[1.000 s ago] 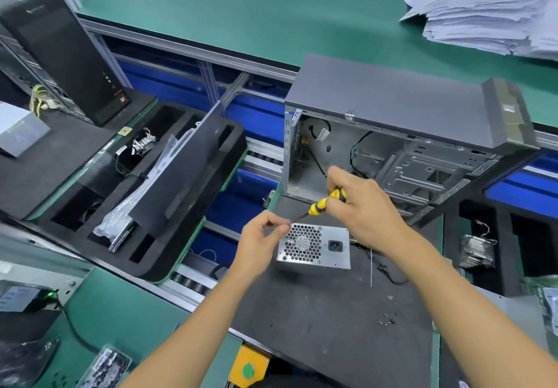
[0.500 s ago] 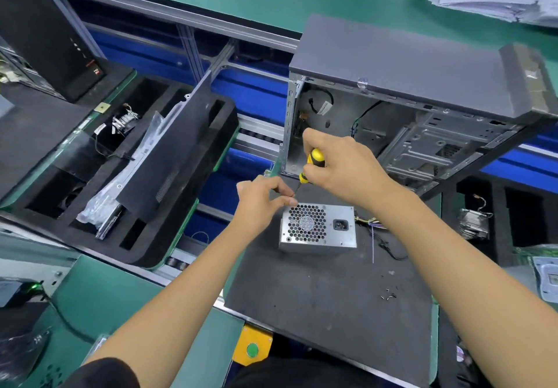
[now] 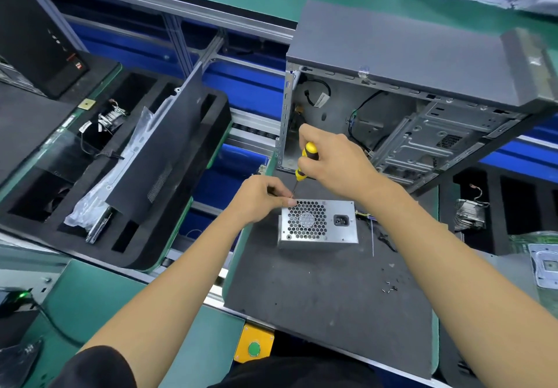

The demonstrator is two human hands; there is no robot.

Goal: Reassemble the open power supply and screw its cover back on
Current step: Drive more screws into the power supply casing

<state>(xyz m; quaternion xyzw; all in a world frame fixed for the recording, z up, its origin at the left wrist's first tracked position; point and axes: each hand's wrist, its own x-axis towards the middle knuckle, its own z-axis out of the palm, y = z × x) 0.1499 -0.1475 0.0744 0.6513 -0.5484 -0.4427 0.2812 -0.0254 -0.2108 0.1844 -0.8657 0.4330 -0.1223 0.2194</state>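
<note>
While the right hand [image 3: 335, 161] clasps the yellow-and-black screwdriver [image 3: 304, 162] upright, the left hand [image 3: 261, 197] pinches at its tip on the silver metal power supply [image 3: 318, 221], resting on the dark worktop [image 3: 326, 297].

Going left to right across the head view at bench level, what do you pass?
Black foam tray → left hand → power supply → loose screws → heatsink at the right. The right hand grips the screwdriver above the power supply.
</note>
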